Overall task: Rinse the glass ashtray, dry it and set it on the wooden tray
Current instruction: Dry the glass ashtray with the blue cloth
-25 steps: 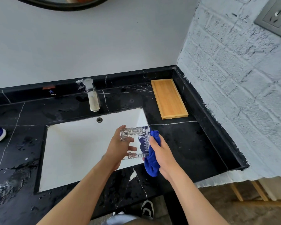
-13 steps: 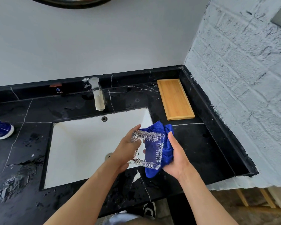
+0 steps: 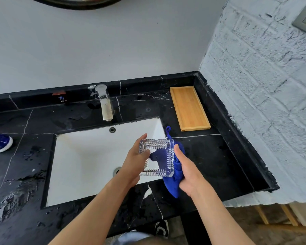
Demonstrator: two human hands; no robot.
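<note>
The left hand [image 3: 134, 161] holds the glass ashtray [image 3: 156, 157] over the white sink [image 3: 88, 161], fingers closed on its edge, while the right hand [image 3: 187, 172] presses a blue cloth [image 3: 173, 181] against it, far from the wooden tray [image 3: 189, 108].

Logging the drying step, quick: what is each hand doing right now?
Left hand: closed on the glass ashtray, gripping its left edge over the sink.
Right hand: closed on the blue cloth, pressed against the ashtray.
</note>
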